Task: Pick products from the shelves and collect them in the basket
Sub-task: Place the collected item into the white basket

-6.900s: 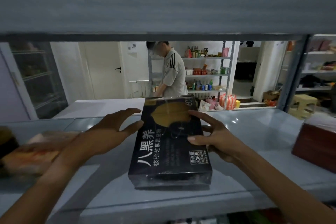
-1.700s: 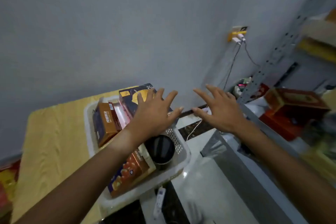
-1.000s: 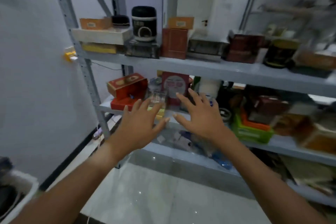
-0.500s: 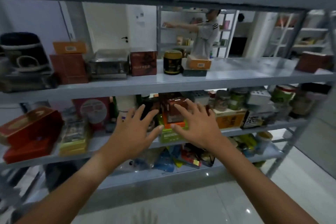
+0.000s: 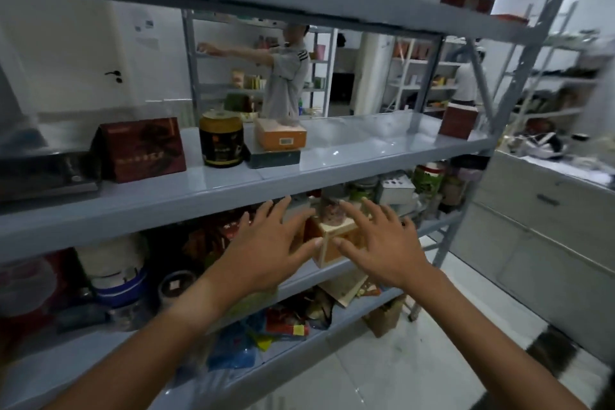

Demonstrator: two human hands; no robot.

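Both hands are held out in front of the grey metal shelves (image 5: 233, 196), fingers straight and spread, holding nothing. The left hand (image 5: 266, 253) and the right hand (image 5: 382, 243) float side by side, near each other but not touching, in front of the middle shelf. Between them, on that shelf, stands a small tan and orange cardboard box (image 5: 336, 243); neither hand touches it as far as can be seen. On top of the box sits a small clear jar with something pinkish inside (image 5: 332, 213). On the shelf above stand a dark red box with gold writing too blurred to read (image 5: 143, 150), a round black and gold tin with a label too small to read (image 5: 221, 138), and an orange box lying on a flat dark green box (image 5: 279, 138). Lower left is a white tub with a blue band (image 5: 113, 276). The bottom shelf holds blue and red packets (image 5: 259, 336) in a heap. The basket is not in view. Behind the shelves a person in a grey shirt (image 5: 286, 76) reaches toward other shelves.
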